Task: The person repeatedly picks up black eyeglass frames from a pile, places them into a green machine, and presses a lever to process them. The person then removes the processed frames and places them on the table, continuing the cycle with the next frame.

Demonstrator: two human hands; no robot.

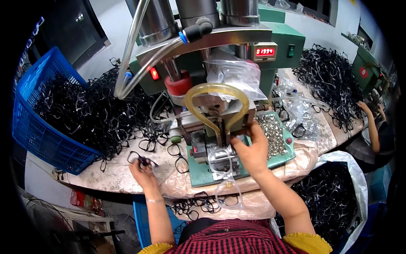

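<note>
The left hand [143, 170] pinches a black eyeglass frame [139, 157] between closed fingertips, the frame lying on the covered bench [114, 178] just beyond the fingers, near the blue basket [40, 127] heaped with more frames. The right hand [251, 150] reaches into the green press [237, 169], fingers curled against its metal block beside the tray of small metal parts [272, 135]; whether they grip anything I cannot tell. A clear frame [220, 158] lies on the press bed, just left of that hand.

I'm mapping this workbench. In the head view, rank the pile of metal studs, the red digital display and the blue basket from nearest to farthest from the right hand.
1. Pile of metal studs: just right of the right hand.
2. Red digital display: above it, on the machine.
3. Blue basket: far left.
</note>
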